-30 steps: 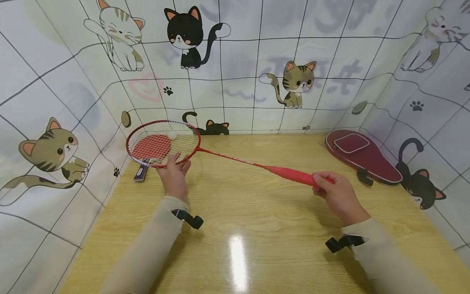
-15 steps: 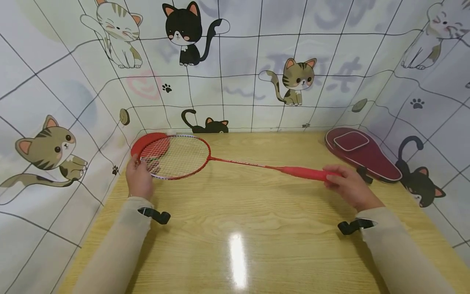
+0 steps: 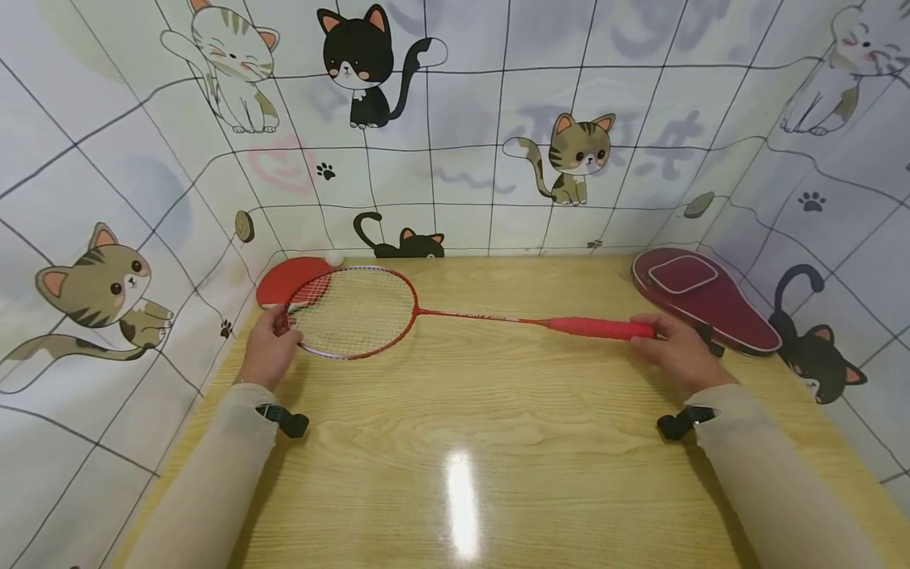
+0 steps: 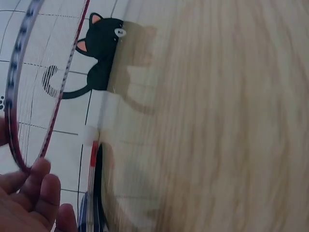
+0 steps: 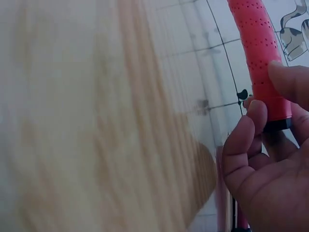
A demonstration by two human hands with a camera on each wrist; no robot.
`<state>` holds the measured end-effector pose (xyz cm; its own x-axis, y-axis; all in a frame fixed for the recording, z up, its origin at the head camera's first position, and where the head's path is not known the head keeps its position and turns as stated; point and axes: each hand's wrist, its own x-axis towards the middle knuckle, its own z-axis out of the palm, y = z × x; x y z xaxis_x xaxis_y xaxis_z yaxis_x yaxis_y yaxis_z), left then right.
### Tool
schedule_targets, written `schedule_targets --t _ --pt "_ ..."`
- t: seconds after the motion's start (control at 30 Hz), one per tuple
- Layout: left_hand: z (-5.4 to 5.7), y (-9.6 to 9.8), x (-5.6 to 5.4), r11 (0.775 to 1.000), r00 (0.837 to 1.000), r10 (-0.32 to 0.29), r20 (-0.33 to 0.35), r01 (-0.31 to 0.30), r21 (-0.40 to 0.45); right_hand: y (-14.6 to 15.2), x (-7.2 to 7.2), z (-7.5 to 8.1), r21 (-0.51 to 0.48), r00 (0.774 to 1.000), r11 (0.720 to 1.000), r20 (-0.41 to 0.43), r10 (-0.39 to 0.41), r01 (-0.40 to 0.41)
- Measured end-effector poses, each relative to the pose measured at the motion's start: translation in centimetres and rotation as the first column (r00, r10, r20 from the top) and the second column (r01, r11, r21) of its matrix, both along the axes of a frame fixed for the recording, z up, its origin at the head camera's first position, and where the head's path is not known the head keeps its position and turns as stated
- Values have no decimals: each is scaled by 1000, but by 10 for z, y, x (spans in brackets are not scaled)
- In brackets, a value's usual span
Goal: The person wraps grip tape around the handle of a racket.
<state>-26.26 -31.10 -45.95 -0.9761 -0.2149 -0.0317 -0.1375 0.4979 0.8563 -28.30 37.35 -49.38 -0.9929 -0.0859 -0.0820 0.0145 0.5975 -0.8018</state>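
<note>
A red badminton racket lies level across my view, held between both hands above the table. My left hand pinches the tip of its oval head, thumb on top; in the left wrist view the fingers sit under the white-and-red frame. At the other end my right hand holds the butt of the pink perforated grip, thumb on one side and fingertips on the other. The racket's head overlaps a red table tennis paddle behind it.
A white ball sits beside the paddle at the back left. At the back right lies a dark red paddle case. Walls with cat drawings enclose the wooden table on three sides.
My left hand has shifted left from under the strings to the racket head's tip. The racket has moved right and lower and become more level; my right hand has moved slightly right with it.
</note>
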Motion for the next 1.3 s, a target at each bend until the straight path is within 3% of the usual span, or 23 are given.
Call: schedule_targets --t 0.13,0.27,0.43,0.57,0.83,0.9,1.3 --pt "-3 -9 0 987 993 -111 35 114 -113 10 -5 5 64 999 997 38 30 -32" --pt "-2 -13 0 963 975 -190 111 207 -170 18 -12 9 122 998 991 32 55 -58" --pt "2 -16 2 903 939 -274 210 326 -280 22 -18 12 120 994 990 82 67 -76" --pt "4 -17 3 862 908 -317 275 397 -317 23 -20 13 163 992 983 111 65 -82" --pt "3 -20 1 837 881 -335 333 441 -324 26 -23 12 299 990 946 95 101 -125" --pt "3 -21 0 827 873 -340 349 455 -331 27 -24 11 297 989 946 100 107 -132" --pt "-2 -27 -1 812 846 -336 414 482 -327 28 -27 9 319 988 937 106 114 -143"
